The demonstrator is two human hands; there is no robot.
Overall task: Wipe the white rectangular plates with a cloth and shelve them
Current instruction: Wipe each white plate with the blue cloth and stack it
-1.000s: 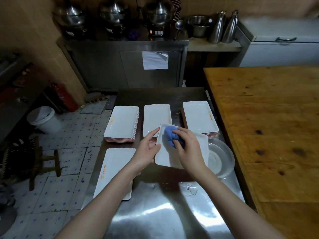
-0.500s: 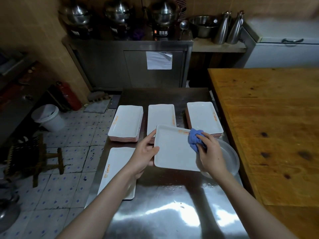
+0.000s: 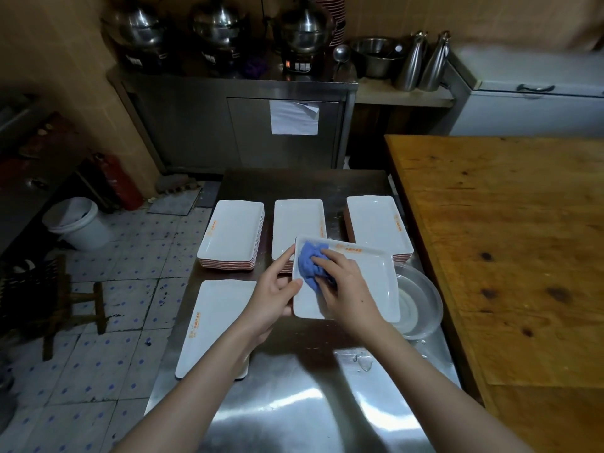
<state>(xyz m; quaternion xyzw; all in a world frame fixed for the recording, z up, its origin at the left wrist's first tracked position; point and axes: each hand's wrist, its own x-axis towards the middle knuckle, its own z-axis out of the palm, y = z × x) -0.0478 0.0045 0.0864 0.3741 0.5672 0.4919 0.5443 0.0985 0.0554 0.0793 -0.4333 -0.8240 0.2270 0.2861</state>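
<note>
Steel counter point(image 3: 294, 403): runs up the middle of the frame, shiny, with a few water drops right of lower centre; all the white ware sits on it.
Held plate point(image 3: 369, 279): white, rectangular, with orange print along its far rim. It sits at frame centre, lifted off the counter and tilted, its right end over the clear bowl.
Left hand point(image 3: 273, 292): grips the plate's left edge, thumb on top of the rim, forefinger reaching up along the far corner, the other fingers hidden below.
Right hand point(image 3: 349, 289): on the plate's left half, fingers closed down on the blue cloth and pressing it to the plate's face.
Blue cloth point(image 3: 312, 259): bunched at the plate's upper-left corner, half hidden under the right hand.
Plate stacks: three in a row just above the hands, left stack point(image 3: 233, 232), middle stack point(image 3: 295, 223) and right stack point(image 3: 376, 223). The middle one's near end is hidden behind the held plate.
Lower-left plate point(image 3: 215, 322): lies lengthwise on the counter, its near right corner under the left forearm. I cannot tell whether more lie beneath it.
Clear bowl point(image 3: 421, 305): shallow, on the counter right of centre.
Wooden table point(image 3: 506, 240): fills the right side of the frame, alongside the counter.
White bucket point(image 3: 76, 223): on the tiled floor, left of frame.
</note>
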